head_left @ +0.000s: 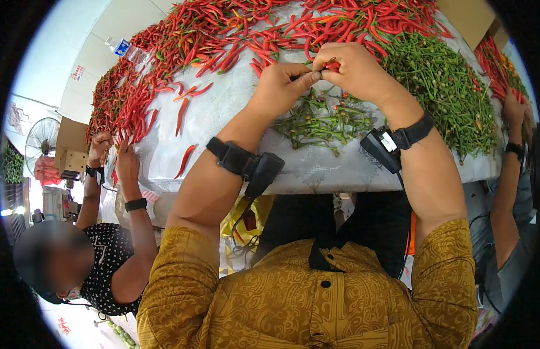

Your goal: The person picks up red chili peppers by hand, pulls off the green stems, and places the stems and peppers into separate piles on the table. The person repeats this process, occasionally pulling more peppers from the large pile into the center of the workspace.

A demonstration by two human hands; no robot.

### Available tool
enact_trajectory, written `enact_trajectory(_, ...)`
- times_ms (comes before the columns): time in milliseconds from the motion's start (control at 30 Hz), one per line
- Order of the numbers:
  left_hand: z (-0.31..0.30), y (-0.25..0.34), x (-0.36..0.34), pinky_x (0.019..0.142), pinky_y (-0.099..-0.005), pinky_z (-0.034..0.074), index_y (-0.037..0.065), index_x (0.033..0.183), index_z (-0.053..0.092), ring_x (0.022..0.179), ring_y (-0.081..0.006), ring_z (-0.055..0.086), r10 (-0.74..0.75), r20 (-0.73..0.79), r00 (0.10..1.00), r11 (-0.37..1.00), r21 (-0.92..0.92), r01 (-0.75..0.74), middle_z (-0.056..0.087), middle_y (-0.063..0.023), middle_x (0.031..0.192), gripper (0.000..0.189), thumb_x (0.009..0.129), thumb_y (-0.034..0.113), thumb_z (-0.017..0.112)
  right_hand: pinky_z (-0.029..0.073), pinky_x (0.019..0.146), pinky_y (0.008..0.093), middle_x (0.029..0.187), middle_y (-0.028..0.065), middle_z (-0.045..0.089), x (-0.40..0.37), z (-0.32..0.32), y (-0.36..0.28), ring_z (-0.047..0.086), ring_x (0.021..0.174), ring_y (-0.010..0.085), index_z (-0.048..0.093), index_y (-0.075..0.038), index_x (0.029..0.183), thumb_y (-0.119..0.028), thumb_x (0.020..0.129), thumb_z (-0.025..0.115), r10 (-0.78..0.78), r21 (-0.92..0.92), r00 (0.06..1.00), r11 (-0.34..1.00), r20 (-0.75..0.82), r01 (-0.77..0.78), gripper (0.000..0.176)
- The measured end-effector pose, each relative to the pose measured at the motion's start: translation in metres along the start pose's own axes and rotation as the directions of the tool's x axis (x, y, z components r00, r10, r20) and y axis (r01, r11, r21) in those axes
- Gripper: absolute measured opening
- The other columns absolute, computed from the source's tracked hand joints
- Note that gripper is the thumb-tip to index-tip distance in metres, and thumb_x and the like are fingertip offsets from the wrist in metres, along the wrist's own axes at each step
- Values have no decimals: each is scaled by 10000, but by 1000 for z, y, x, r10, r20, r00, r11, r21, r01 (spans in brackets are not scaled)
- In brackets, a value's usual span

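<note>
White-covered surface (223, 107) carried red chilli pile (191, 35); green chilli stems (447, 87) heaped beside, probably to keep kinds apart. Right hand (352, 68) curled fingers around red chilli (333, 66) above surface; left hand (281, 88) met it, seemingly steadying; left grip hidden, couldn't tell.

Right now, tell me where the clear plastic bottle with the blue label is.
The clear plastic bottle is in the head view's upper left, on the person's left, at the outer edge of the heap of slender red chilies.
</note>
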State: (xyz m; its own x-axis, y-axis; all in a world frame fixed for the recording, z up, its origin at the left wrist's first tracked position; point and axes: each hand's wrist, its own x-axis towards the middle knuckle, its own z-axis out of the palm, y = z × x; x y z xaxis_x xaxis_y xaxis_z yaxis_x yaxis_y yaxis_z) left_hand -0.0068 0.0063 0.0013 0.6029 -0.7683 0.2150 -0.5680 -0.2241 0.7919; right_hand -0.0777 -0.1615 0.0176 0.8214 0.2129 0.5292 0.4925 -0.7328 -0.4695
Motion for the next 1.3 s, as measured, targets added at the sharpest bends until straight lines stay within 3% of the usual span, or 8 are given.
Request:
enact_trajectory(100,3,-3,0,568,-224,406,-2,881,620,647,-79,502,43,-50,998,996,-75,-47,579,-21,714,220,817,203,573,426,649,275,754,72,556,0,-1,-2,542,712,200,562,-27,730,0,647,602,40,28,999,999,8,-40,96)
enact_trajectory(200,1,-3,2,549,-203,385,4,871,624,621,-69,484,31,-283,959,983,-164,-80,575,-14,696,206,833,190,544,425,721,261,854,69,571,2,-1,6,545,810,179,597,-33,804,-49,681,613,-56,68,974,995,-219,72,125)
enact_trajectory(267,-1,-1,1,541,-196,373,8,870,625,610,-63,471,-6,-320,947,976,-210,-65,575,-11,697,203,836,186,536,431,750,291,870,79,594,2,-3,10,571,820,208,613,-39,900,-117,684,648,122,199,915,979,-385,-47,232)
enact_trajectory(333,-3,1,1,533,-190,361,12,870,626,600,-56,459,-45,-353,934,965,-259,-51,574,-8,698,200,840,183,527,418,791,284,877,67,604,0,-4,9,562,850,175,602,-21,950,-165,736,632,191,261,918,960,-347,-101,260)
enact_trajectory(400,-3,1,1,518,-190,346,11,877,625,584,-50,438,-37,-422,906,953,-288,-95,573,-5,703,204,839,187,530,388,533,207,757,42,588,-2,-4,5,518,650,80,581,-31,1011,-190,774,597,378,409,908,869,-183,-279,285)
enact_trajectory(500,-5,-1,2,532,-186,354,8,896,622,591,-52,445,-64,-378,923,947,-316,-64,573,-2,704,198,835,177,538,307,434,181,664,36,578,-2,-3,6,435,496,46,574,-33,1005,-214,784,592,397,619,915,738,-72,-271,286)
enact_trajectory(1033,1,8,-3,582,-218,410,-15,911,608,637,-80,494,60,-159,985,993,-88,-74,559,-23,706,191,818,144,558,328,404,171,620,39,546,-2,0,3,431,453,54,581,-19,882,-223,798,593,401,781,915,582,-34,-226,221)
enact_trajectory(1300,3,12,-6,582,-218,402,-22,864,605,640,-80,487,276,-74,958,945,-159,-285,554,-29,719,134,807,88,556,329,405,206,636,54,574,-1,-1,2,462,477,78,585,-36,777,-267,803,568,495,944,858,194,140,-266,233)
